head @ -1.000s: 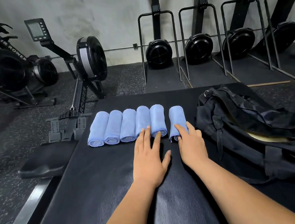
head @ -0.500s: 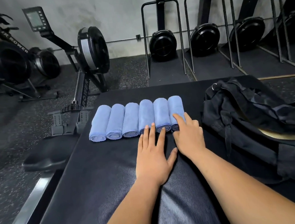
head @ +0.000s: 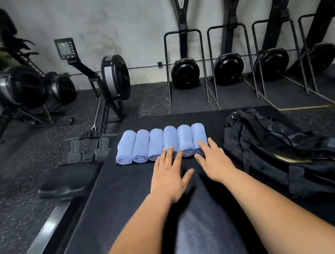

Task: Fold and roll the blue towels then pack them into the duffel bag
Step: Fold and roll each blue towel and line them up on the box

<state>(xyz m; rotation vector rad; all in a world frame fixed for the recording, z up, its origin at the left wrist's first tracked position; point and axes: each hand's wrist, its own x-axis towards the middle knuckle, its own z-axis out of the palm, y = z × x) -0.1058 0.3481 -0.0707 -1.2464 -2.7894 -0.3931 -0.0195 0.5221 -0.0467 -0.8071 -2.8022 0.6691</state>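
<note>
Six rolled blue towels (head: pixel 157 142) sit flush in a row beside the duffel bag (head: pixel 270 150), likely staged for packing. Our left hand (head: pixel 168 174) and right hand (head: pixel 216 161) touch their near ends, fingers straight, gripping nothing.

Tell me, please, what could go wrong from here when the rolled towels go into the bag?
1. The six rolled towels lie side by side, touching, with nothing tying them; one lifted loosely may unroll.
2. The bag is slumped and its opening sags, so a roll might snag unless a hand holds it open.
3. The left hand and right hand rest straight fingers on the right-hand rolls; a push could skew the row.
</note>
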